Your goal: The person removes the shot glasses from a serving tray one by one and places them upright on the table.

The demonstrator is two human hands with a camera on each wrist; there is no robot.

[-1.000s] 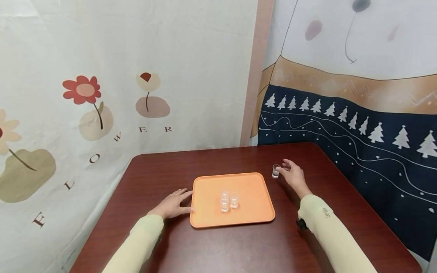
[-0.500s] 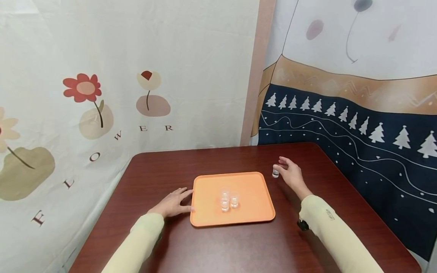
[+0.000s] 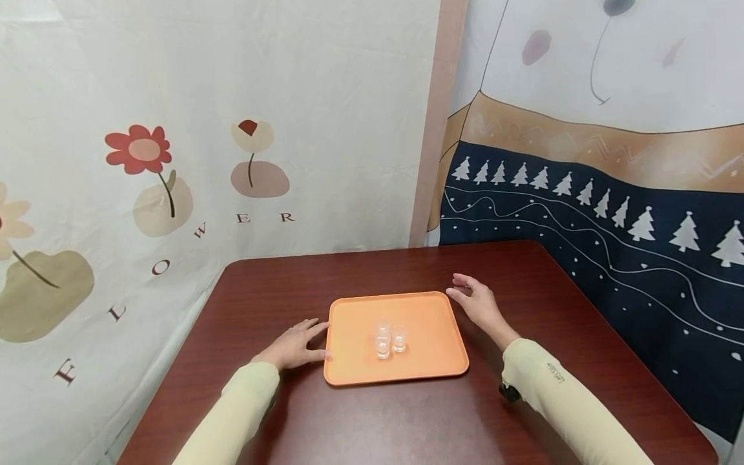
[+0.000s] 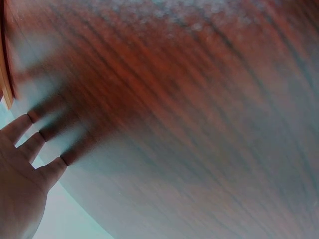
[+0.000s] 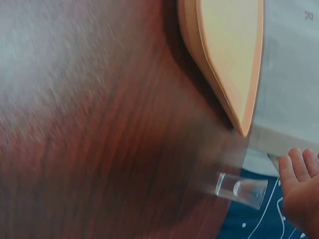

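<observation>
Three small clear shot glasses [image 3: 390,339] stand bunched together, touching or nearly so, near the middle of the one flat orange plastic tray [image 3: 424,313] with rounded corners, which lies on the dark red-brown wooden table [image 3: 372,426]. A fourth small clear glass [image 5: 241,190] shows only in the right wrist view, blurred, standing on the table just off the tray's corner and just beside the person's right hand [image 3: 475,301]; from the head camera that glass is hidden behind the hand. The right hand sits at the tray's far right corner with its fingers loosely spread and slightly bent; whether they pinch the glass or merely stand beside it I cannot tell. The person's left hand [image 3: 292,346] lies flat on the table with straight, spread fingers, the fingertips [image 4: 36,115] touching or all but touching the tray's left edge, holding nothing. Both arms wear pale yellow sleeves [image 3: 241,403]. Two printed cloth hangings close in the corner behind the table: a pale one with flowers and scattered letters [image 3: 145,152] on the left, and one with a dark blue band of white fir trees [image 3: 581,200] on the right.
</observation>
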